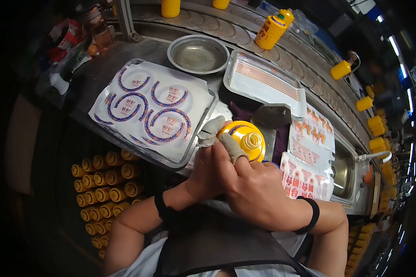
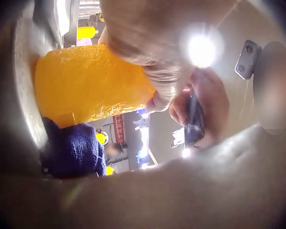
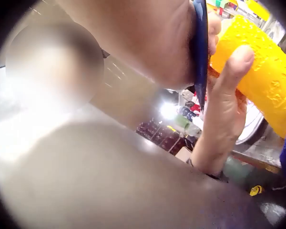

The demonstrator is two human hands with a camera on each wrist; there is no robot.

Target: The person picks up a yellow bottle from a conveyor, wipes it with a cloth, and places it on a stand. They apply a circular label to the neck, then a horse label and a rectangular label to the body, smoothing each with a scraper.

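Left hand [image 1: 205,167] grips yellow bottle [image 1: 241,134].
Right hand's [image 1: 254,190] fingers touch its shoulder; whether they grip, cannot tell.

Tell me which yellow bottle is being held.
The yellow bottle with the bare threaded neck, gripped by the left hand and right hand; the conveyor bottles are touched by neither.

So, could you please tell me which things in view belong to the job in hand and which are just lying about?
Probably the job's:
yellow bottle, held by left hand and right hand
blue-patterned sheets
red-printed sheets

Seemingly just lying about:
red-and-white item
clear container
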